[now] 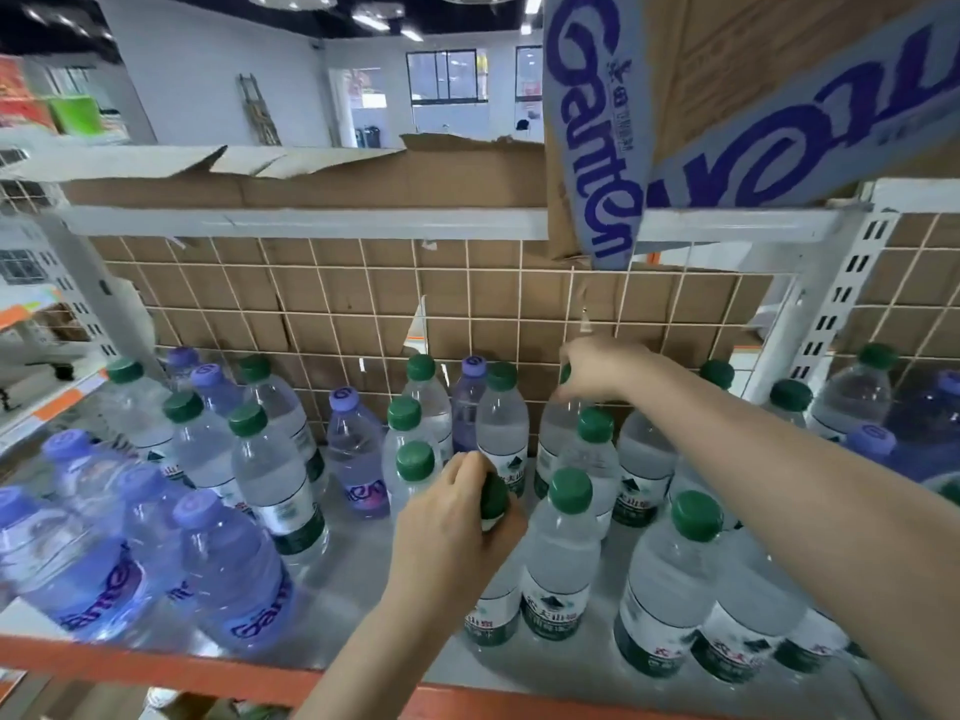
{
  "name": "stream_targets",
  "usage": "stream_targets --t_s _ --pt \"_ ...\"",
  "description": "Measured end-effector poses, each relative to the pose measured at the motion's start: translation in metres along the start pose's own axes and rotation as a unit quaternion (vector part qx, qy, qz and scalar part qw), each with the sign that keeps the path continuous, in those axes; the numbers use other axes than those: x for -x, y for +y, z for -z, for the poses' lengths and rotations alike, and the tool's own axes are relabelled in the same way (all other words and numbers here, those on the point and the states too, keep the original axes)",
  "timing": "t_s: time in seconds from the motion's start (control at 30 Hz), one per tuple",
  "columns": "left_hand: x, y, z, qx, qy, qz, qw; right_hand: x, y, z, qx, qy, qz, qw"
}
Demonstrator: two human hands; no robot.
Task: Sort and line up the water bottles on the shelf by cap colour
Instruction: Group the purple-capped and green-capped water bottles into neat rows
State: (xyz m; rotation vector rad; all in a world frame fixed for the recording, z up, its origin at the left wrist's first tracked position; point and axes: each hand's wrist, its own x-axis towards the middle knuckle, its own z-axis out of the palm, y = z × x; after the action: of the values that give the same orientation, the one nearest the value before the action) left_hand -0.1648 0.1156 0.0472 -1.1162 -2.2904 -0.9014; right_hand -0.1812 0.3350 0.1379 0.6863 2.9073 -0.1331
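Note:
Several clear water bottles stand on a grey shelf (353, 579) with an orange front edge. Purple-capped bottles (228, 563) cluster at the front left, with two more further back (356, 449). Green-capped bottles (566, 553) fill the middle and right. My left hand (452, 522) grips the green cap and neck of a bottle (491, 610) near the front centre. My right hand (597, 368) reaches to the back row and grips the top of another green-capped bottle (553, 433), whose cap is mostly hidden by my fingers.
A wire grid backed with cardboard (363, 304) closes the shelf's rear. White uprights (836, 304) stand at both sides. Printed cardboard boxes (597, 148) sit on the shelf above and hang over its edge. More bottles (852, 392) stand in the bay to the right.

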Motion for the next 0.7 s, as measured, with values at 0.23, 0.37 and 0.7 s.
stream_targets --t_s 0.23,0.37,0.7 --pt "0.009 0.007 0.023 -0.067 0.03 -0.026 0.997 -0.002 -0.012 0.022 -0.055 0.056 0.028 0.997" --pt "-0.004 -0.007 0.046 0.038 0.178 0.055 0.982 -0.005 -0.036 0.029 -0.171 0.115 0.094 0.974" --pt "-0.066 -0.12 0.004 0.149 0.048 0.389 0.908 -0.057 -0.08 0.009 -0.082 -0.086 0.072 0.99"
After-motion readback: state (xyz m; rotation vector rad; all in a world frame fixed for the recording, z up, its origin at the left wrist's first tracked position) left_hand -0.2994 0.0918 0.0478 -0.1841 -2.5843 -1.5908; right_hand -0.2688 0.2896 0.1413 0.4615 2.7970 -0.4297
